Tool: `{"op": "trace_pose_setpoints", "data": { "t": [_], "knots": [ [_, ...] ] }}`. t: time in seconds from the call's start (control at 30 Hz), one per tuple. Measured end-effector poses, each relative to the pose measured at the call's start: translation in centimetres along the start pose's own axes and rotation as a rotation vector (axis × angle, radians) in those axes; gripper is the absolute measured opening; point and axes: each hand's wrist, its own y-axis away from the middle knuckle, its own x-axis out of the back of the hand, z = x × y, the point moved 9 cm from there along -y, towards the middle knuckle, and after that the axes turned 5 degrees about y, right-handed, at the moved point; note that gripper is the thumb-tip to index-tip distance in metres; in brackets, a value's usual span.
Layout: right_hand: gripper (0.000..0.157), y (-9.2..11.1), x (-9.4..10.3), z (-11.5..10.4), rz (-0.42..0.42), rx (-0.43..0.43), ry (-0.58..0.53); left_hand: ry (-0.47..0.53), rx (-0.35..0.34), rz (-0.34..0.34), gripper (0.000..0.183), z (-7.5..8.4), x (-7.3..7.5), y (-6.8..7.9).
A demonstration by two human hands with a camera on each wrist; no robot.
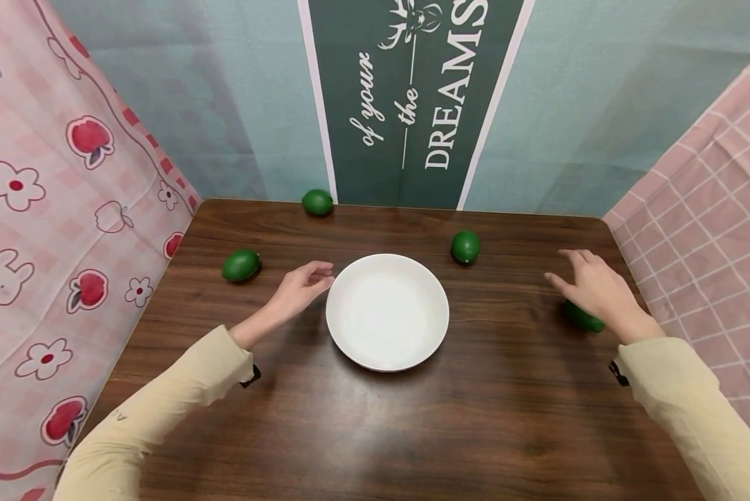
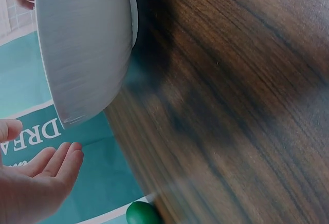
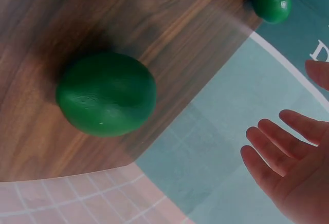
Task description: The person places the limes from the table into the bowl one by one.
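Note:
A white bowl (image 1: 387, 313) stands upright on the wooden table with nothing inside it. My left hand (image 1: 298, 289) is at the bowl's left rim, fingers extended; in the left wrist view the fingers (image 2: 64, 165) show apart from the bowl wall (image 2: 85, 49). On the right, my right hand (image 1: 597, 289) hovers over a green lime (image 1: 583, 317), partly hiding it. That lime (image 3: 106, 94) appears whole in the right wrist view, with the right hand (image 3: 295, 157) spread and holding nothing.
Another lime (image 1: 465, 247) lies behind the bowl to the right. Two more limes, one (image 1: 317, 202) at the back edge and one (image 1: 241, 266) at left, rest on the table (image 1: 375, 431). Patterned cloths hang left and right, with a printed teal cloth (image 1: 225, 104) behind.

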Motion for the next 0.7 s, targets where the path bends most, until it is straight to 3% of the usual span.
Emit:
{"op": "trace_pose_setpoints", "data": {
  "t": [0.7],
  "knots": [
    [0.079,1.6,-2.2,2.5,-0.019,-0.057,-0.049,0.025,0.048,0.009,0.036,-1.3,-1.1,0.5]
  ]
}}
